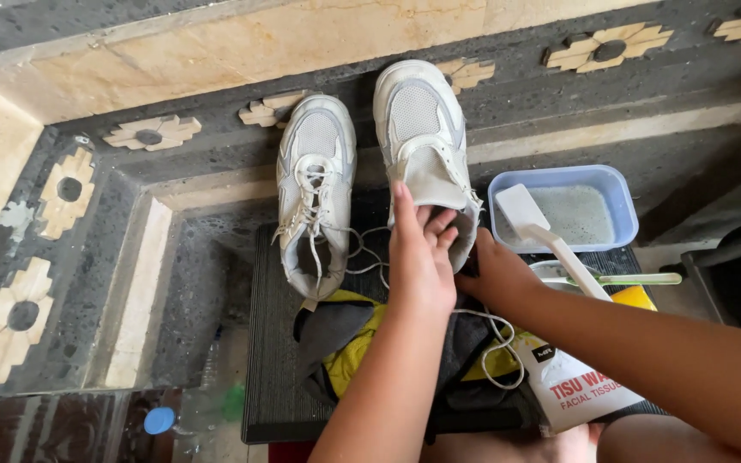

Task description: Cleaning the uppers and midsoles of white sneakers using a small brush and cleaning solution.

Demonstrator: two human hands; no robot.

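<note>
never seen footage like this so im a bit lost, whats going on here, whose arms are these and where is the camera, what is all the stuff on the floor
There is no machine here. The one picture comes from a camera worn on a person's head, looking down, so the two bare arms entering from the bottom are that person's own.

The left hand reaches into the opening of a white sneaker on the right. The right hand holds that shoe's heel end from the side. A second white sneaker, its laces loose, lies beside it on a dark ribbed mat.

To the right stands a blue plastic tub holding cloudy liquid, with a white brush leaning in it. Below the hands lie a grey and yellow cloth and a white tissue packet. A clear bottle with a blue cap lies at lower left.
</note>
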